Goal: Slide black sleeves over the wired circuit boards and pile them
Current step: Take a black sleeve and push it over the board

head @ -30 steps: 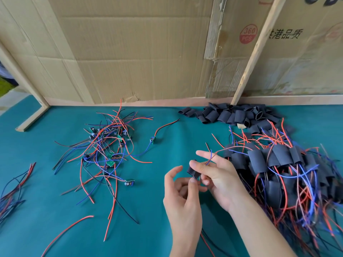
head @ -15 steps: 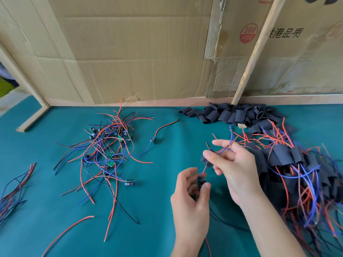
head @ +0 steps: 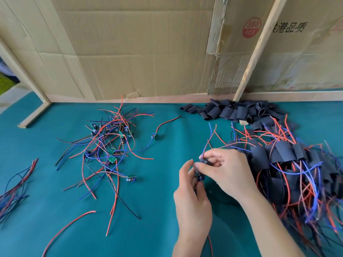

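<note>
My right hand [head: 223, 170] pinches a black sleeve [head: 204, 161] threaded on red and blue wires that rise from it. Just below, my left hand [head: 192, 195] pinches the small circuit board [head: 200, 178] on the same wires; the board is mostly hidden by fingers. Both hands hover above the teal table [head: 152, 210], right of centre. A tangle of bare wired boards [head: 109, 143] lies to the left. Empty black sleeves [head: 233, 111] are heaped at the back. A pile of sleeved boards [head: 289, 169] fills the right side.
A cardboard wall [head: 148, 52] with wooden battens closes the back of the table. A bundle of loose wires [head: 14, 190] lies at the far left edge. A single wired board [head: 154, 136] sits apart near the middle, and a loose red wire [head: 68, 229] lies in front.
My right hand first lifted the sleeve up along the wires, then brought it back down toward the board that my left hand holds. The two hands are close together again.
</note>
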Tool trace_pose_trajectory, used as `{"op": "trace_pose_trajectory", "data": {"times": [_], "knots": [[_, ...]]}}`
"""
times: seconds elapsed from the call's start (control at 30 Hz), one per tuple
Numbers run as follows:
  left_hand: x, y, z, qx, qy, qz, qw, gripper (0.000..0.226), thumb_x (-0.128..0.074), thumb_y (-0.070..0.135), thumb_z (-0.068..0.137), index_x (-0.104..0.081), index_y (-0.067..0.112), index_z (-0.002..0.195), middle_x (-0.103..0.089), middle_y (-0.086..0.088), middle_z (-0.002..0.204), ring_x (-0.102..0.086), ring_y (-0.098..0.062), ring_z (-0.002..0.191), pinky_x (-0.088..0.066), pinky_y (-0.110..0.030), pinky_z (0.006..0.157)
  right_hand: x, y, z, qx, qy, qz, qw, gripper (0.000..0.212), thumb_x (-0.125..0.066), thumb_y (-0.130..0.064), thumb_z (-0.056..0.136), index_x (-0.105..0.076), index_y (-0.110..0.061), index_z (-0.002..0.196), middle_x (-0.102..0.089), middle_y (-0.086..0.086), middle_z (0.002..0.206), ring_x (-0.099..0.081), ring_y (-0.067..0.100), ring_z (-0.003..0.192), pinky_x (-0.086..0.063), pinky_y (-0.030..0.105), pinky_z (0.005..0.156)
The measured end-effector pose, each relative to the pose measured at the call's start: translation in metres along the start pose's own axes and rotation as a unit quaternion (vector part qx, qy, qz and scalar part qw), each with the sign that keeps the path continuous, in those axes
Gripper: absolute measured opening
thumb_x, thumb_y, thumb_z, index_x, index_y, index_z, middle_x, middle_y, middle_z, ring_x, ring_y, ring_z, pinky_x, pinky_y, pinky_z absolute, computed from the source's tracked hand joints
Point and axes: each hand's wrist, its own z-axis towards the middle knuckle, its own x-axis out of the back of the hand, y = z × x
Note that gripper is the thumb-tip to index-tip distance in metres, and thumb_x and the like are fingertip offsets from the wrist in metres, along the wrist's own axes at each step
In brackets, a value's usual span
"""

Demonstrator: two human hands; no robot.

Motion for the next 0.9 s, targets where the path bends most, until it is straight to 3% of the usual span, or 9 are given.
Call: {"op": "trace_pose_trajectory", "data": {"times": [0.13,0.23,0.33,0.4,0.47,0.57,0.63,0.73,0.9], "knots": [[-0.001,0.0,-0.001,0.004,-0.008,-0.005,1.0,0.059,-0.055,-0.008,0.096,-0.053,0.044,0.123,-0.069,0.038,0.106,-0.068,0.01,0.103,-0.047,-0.005,0.084,0.008,0.002,0.001,0.022,-0.014,-0.039,0.999,0.021,-0.086,-0.029,0.081,-0.071,-0.017,0.072,-0.064,-0.003,0.057,-0.045,0.003,0.048,-0.038,0.022,0.051],[0.0,0.001,-0.002,0.005,-0.015,-0.018,1.0,0.051,-0.059,-0.005,0.096,-0.058,0.04,0.12,-0.072,0.031,0.104,-0.071,0.002,0.099,-0.049,-0.007,0.082,0.012,0.002,0.001,0.013,-0.029,-0.051,0.998,0.029,-0.083,-0.038,0.084,-0.071,-0.016,0.069,-0.065,-0.004,0.055,-0.054,0.009,0.051,-0.046,0.033,0.057],[0.001,0.001,-0.001,0.002,-0.003,-0.03,1.0,0.042,-0.064,-0.003,0.095,-0.063,0.035,0.112,-0.073,0.027,0.1,-0.073,-0.002,0.092,-0.049,-0.007,0.078,0.01,-0.001,0.0,-0.016,-0.036,-0.036,0.999,0.032,-0.084,-0.043,0.082,-0.071,-0.018,0.067,-0.068,-0.006,0.055,-0.057,0.012,0.051,-0.046,0.032,0.058],[0.002,0.0,0.0,-0.001,0.011,-0.034,0.999,0.038,-0.065,-0.005,0.094,-0.066,0.031,0.109,-0.075,0.022,0.094,-0.074,-0.004,0.087,-0.05,-0.008,0.075,0.005,-0.004,-0.002,-0.037,-0.048,-0.012,0.998,0.033,-0.086,-0.044,0.08,-0.071,-0.017,0.069,-0.071,-0.002,0.058,-0.068,0.025,0.059,-0.053,0.04,0.063],[0.001,-0.002,0.001,-0.005,0.019,-0.03,0.999,0.037,-0.065,-0.004,0.094,-0.067,0.031,0.106,-0.076,0.019,0.092,-0.073,-0.005,0.084,-0.051,-0.01,0.074,-0.001,-0.007,-0.002,-0.037,-0.058,0.0,0.998,0.034,-0.086,-0.045,0.08,-0.069,-0.017,0.069,-0.07,0.001,0.058,-0.067,0.024,0.057,-0.056,0.048,0.067],[0.001,-0.003,0.003,-0.008,0.039,-0.039,0.998,0.035,-0.064,0.002,0.097,-0.068,0.036,0.1,-0.076,0.014,0.09,-0.073,-0.01,0.08,-0.053,-0.014,0.072,-0.004,-0.009,-0.003,-0.054,-0.074,0.029,0.995,0.036,-0.085,-0.045,0.082,-0.066,-0.017,0.071,-0.066,0.002,0.059,-0.053,0.015,0.054,-0.05,0.04,0.057],[0.002,0.0,0.003,0.004,0.054,-0.074,0.996,0.031,-0.063,0.007,0.099,-0.066,0.038,0.095,-0.075,0.01,0.087,-0.073,-0.014,0.075,-0.055,-0.02,0.069,-0.002,-0.015,-0.004,-0.083,-0.113,0.106,0.984,0.03,-0.083,-0.043,0.085,-0.068,-0.018,0.076,-0.069,0.003,0.067,-0.053,0.015,0.055,-0.045,0.029,0.049],[0.003,0.005,0.003,0.014,0.032,-0.121,0.992,0.021,-0.062,0.02,0.102,-0.062,0.033,0.085,-0.072,0.003,0.076,-0.07,-0.016,0.063,-0.053,-0.02,0.062,0.004,-0.024,-0.006,-0.101,-0.153,0.192,0.964,0.018,-0.078,-0.038,0.082,-0.073,-0.021,0.082,-0.076,0.013,0.082,-0.053,0.016,0.054,-0.042,0.024,0.044],[0.002,0.009,-0.001,-0.015,-0.058,-0.11,0.992,0.026,-0.056,0.046,0.098,-0.066,0.025,0.086,-0.07,0.001,0.075,-0.064,-0.013,0.061,-0.047,-0.014,0.059,0.025,-0.032,-0.017,-0.104,-0.03,0.206,0.973,0.031,-0.094,-0.031,0.064,-0.077,-0.015,0.084,-0.062,0.004,0.061,-0.042,0.014,0.044,-0.03,0.019,0.038]]}}
